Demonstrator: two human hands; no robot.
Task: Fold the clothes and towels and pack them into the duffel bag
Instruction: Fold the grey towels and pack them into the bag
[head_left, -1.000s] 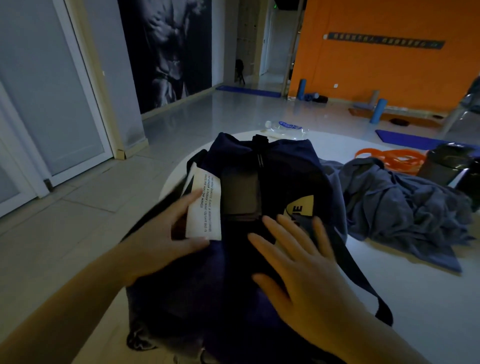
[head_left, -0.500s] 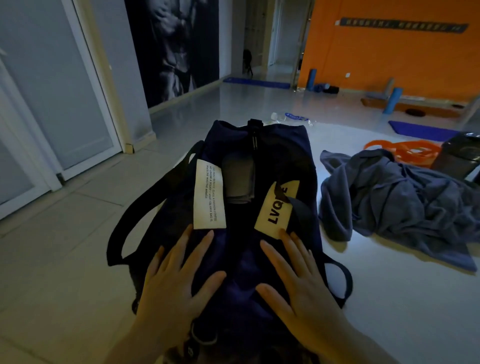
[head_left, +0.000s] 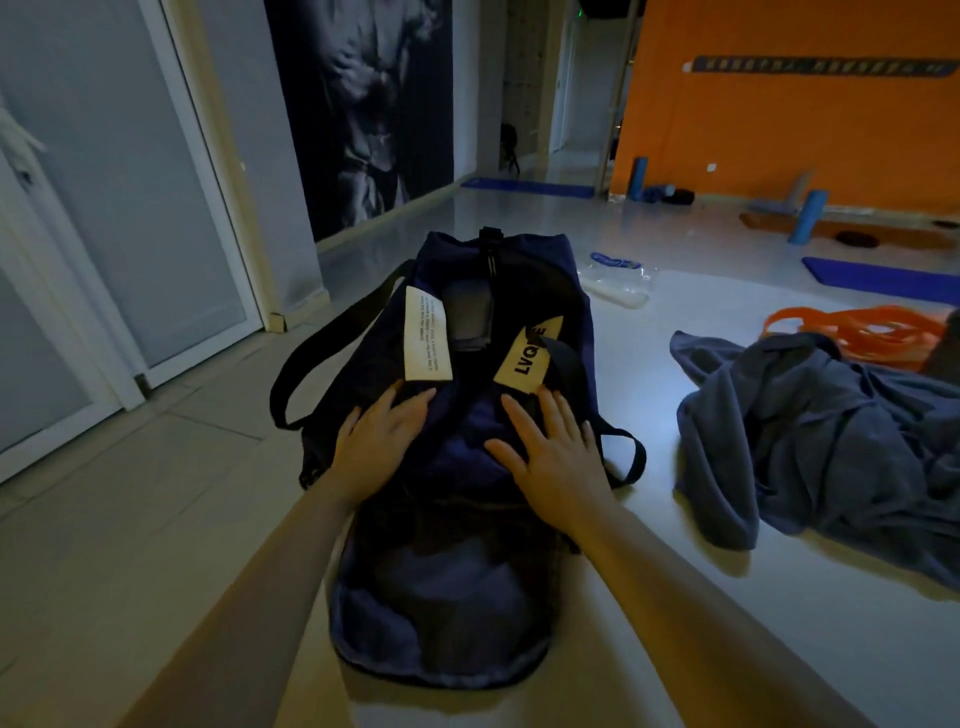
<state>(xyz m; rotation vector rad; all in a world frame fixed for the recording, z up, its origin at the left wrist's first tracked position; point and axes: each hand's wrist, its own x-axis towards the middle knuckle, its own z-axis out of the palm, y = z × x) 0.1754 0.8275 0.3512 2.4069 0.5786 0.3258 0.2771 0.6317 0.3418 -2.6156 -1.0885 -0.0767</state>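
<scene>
1. My left hand (head_left: 379, 447) and right hand (head_left: 553, 457) lie flat, fingers straight, pressing the top of the navy duffel bag (head_left: 457, 519) — side by side, gripping nothing.
2. The bag lies on the white table (head_left: 675, 623).
3. A crumpled grey towel (head_left: 821, 447) sits to its right — apart.

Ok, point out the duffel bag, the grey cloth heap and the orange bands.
duffel bag (head_left: 457, 457): head view, navy top fabric between the hands.
grey cloth heap (head_left: 810, 436): head view, middle of the crumpled pile.
orange bands (head_left: 862, 332): head view, loops behind the heap.
</scene>
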